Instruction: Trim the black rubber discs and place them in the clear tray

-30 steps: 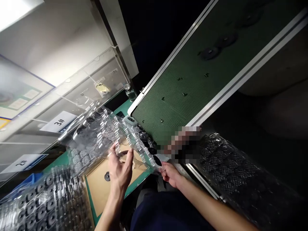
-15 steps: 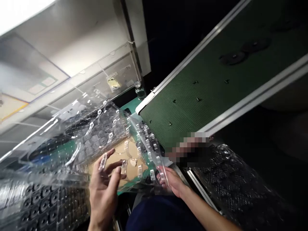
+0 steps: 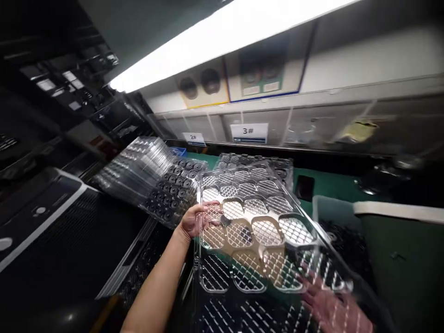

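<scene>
Head view: clear blister tray (image 3: 265,230), thin glossy rigid plastic, rows of rounded-square pockets with diagonal cross-ribbed floors; tray is tilted, pockets look bare. Left hand (image 3: 201,219) grips its left edge, fingertips wrapping behind and visible through the plastic. Right hand (image 3: 333,300) sits behind the lower right part, seen through it, fingers spread; blurred, can't tell if they touch. Tray is up in front of the body, between the two hands. Left of it, a tilted stack of clear trays (image 3: 138,169), with round black discs (image 3: 176,187) in pockets. Beyond: green benchtop (image 3: 335,182), dark flat rectangle (image 3: 305,187) on it. Right: translucent bin (image 3: 321,208) of black parts, beside green belt (image 3: 409,263). "2#" label (image 3: 194,138) and "3#" label (image 3: 249,132) on rear panel, bright strip light (image 3: 222,44) above.
</scene>
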A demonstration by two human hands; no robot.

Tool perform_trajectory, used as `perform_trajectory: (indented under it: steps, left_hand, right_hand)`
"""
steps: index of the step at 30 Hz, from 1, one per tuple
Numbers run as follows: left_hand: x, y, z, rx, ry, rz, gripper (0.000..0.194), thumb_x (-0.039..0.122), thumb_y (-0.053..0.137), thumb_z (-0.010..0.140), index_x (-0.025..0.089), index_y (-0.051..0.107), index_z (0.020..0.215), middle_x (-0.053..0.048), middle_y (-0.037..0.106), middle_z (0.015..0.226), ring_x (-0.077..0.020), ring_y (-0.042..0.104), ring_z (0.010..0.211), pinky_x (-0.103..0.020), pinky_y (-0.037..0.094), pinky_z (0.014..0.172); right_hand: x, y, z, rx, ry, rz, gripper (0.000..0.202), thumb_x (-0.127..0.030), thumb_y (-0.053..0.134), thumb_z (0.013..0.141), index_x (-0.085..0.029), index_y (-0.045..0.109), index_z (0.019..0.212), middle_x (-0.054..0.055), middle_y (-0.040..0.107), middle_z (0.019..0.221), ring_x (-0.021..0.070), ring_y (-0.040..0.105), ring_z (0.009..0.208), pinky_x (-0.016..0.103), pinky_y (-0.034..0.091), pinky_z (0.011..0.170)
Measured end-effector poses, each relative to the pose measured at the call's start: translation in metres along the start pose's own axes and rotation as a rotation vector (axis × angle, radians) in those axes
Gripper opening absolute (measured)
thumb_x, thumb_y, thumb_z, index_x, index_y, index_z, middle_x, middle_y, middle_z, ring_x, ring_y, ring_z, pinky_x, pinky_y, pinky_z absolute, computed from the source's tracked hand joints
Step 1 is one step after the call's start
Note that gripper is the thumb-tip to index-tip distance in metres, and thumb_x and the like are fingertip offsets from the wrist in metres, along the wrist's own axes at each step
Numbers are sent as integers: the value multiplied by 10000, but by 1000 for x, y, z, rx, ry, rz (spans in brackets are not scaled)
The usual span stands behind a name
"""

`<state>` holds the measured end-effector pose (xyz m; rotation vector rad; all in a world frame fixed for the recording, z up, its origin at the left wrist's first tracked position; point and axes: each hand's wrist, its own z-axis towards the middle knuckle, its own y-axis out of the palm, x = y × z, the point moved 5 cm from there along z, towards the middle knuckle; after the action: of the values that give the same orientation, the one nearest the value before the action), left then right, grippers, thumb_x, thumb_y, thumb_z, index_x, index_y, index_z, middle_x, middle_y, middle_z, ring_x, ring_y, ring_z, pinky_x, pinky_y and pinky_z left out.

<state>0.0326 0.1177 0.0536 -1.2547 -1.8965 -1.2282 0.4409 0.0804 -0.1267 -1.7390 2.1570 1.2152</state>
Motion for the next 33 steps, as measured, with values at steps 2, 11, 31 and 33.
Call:
perform_trajectory:
  steps: [2, 11, 31, 33]
  left_hand:
    - [-3, -28, 5, -71, -14, -27, 466, 484, 675, 958, 147, 651, 1279, -107, 763, 1068, -160, 718, 698, -245, 548, 504]
    - [10, -95, 35, -84, -14, -134, 476, 461, 710, 934, 115, 655, 1257, -140, 757, 1086, -226, 759, 822, -335, 608, 660]
    - [69, -329, -149, 671, -81, 198, 685, 524, 798, 845, 204, 554, 1399, -60, 790, 936, -230, 740, 818, -327, 557, 756]
    - [84, -325, -150, 674, -26, 224, 644, 507, 804, 834, 193, 597, 1356, -57, 784, 898, -225, 728, 786, -322, 555, 734]
  right_hand:
    - [-20, 20, 2, 23, 74, 21, 1047, -965, 409, 777, -334, 411, 1612, 229, 685, 1346, 410, 734, 1069, 534, 619, 793]
    - [-91, 126, 54, 137, -51, -438, 1199, -490, 976, 570, -279, 410, 1606, 130, 788, 1116, 290, 771, 869, 308, 663, 718]
    - [77, 410, 158, -66, -218, -311, 964, -594, 906, 749, -255, 396, 1493, 71, 708, 1052, 236, 730, 794, 308, 540, 655]
    - [79, 404, 157, -69, -197, -310, 899, -621, 868, 788, -268, 409, 1476, 75, 706, 1064, 240, 728, 808, 326, 547, 682]
